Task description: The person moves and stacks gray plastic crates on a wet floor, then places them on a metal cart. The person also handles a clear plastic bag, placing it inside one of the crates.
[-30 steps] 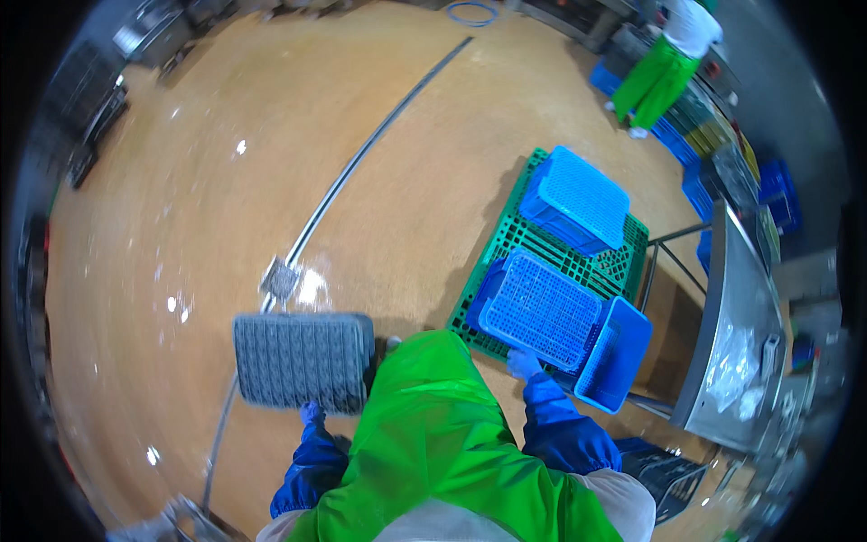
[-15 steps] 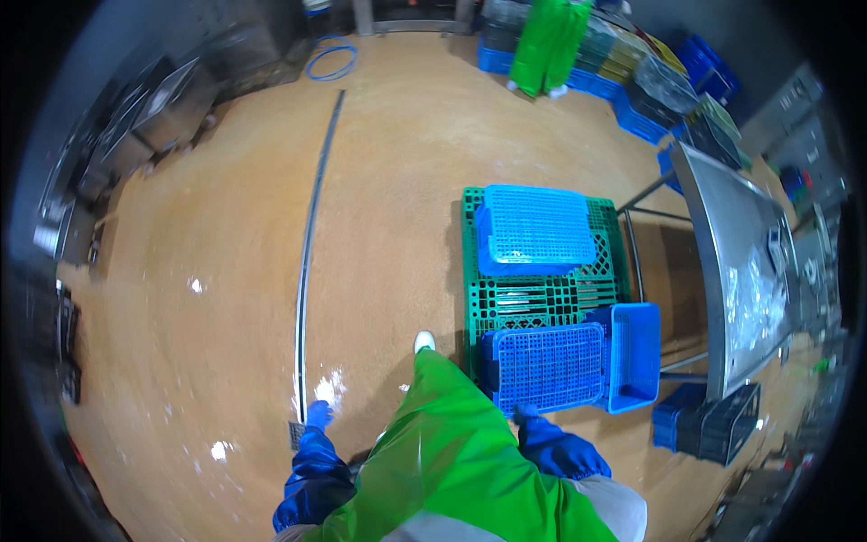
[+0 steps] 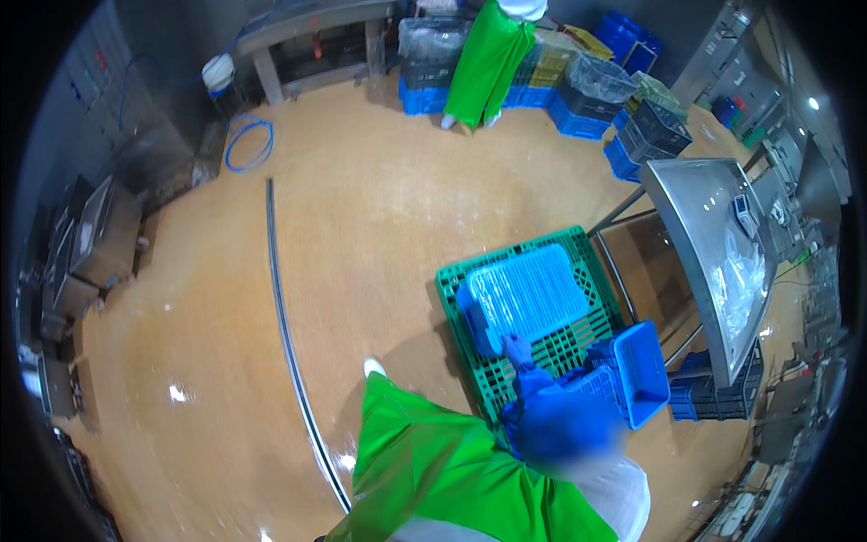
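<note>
My right hand (image 3: 517, 349), in a blue glove, is at the near edge of a light blue plastic crate (image 3: 533, 294). Its fingers look closed on the rim. The crate lies bottom up on a green pallet (image 3: 591, 256), its gridded base facing me. A darker blue crate (image 3: 596, 387) sits nearer, mostly covered by my blue-sleeved right arm. Beside it on the right, another blue crate (image 3: 644, 375) tips on its side with its hollow showing. My left hand is out of view.
A steel table (image 3: 695, 235) holding clear plastic stands right of the pallet, with dark crates (image 3: 728, 390) near its foot. A person in a green apron (image 3: 492, 63) stands by stacked crates at the back. A drain channel (image 3: 287, 334) and coiled blue hose (image 3: 250, 144) lie left.
My right hand has moved from beside the near dark blue crate to the light blue one. My left hand has left the picture. My view has turned and tilted up.
</note>
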### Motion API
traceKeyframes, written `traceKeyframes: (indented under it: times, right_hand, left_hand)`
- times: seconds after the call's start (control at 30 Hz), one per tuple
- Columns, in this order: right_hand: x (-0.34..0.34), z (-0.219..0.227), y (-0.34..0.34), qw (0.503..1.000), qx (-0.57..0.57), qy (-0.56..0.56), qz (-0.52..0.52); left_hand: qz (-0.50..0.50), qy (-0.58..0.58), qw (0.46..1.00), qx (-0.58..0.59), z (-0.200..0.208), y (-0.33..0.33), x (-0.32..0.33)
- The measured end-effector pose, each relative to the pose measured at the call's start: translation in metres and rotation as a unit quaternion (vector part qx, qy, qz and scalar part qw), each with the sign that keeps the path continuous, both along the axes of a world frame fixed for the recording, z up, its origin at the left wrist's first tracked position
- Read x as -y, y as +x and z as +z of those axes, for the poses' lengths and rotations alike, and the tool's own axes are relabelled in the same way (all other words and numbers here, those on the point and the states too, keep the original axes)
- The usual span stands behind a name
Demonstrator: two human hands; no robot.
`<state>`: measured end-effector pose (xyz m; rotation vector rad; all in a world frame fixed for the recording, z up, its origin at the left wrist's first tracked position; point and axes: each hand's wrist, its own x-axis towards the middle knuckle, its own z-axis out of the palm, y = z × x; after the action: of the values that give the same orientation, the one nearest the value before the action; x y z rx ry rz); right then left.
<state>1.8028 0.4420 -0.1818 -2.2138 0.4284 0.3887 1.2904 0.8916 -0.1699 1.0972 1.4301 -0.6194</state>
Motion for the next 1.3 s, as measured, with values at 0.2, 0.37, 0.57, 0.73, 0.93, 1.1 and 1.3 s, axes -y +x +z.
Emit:
traceKeyframes:
  times: [0.2,0.37,0.57,0.73,0.93,1.1,1.3]
  right_hand:
    - [-0.067,-0.011,-0.027,0.972,-0.210,0.045,-0.097]
    - [-0.086,-0.004,-0.051,0.927,-0.315,0.092,-0.181]
    - [-0.094,-0.110,-0.046,0.881,-0.351,0.170,-0.266]
    - [-0.145,-0.083,0.094,0.955,-0.227,-0.089,0.170]
    - [-0.125,0.009,0.298,0.887,-0.132,0.276,-0.346]
    - [-0.076,0.001,0.379,0.867,-0.166,0.251,-0.397]
    - [-0.005,-0.111,0.348,0.925,-0.377,-0.045,0.005]
  left_hand:
    - [-0.560,0.276,0.776,0.090,0.022,0.211,-0.191]
    - [-0.588,0.444,0.657,0.158,-0.021,0.509,-0.364]
    - [-0.449,0.334,0.752,0.348,0.011,0.815,-0.387]
    - [-0.473,0.138,0.842,0.220,0.052,0.912,-0.293]
    - [-0.397,0.069,0.912,0.071,0.031,0.944,-0.254]
    - [-0.410,0.031,0.908,-0.084,0.025,0.974,-0.247]
    - [-0.411,-0.033,0.911,-0.032,-0.009,1.136,-0.179]
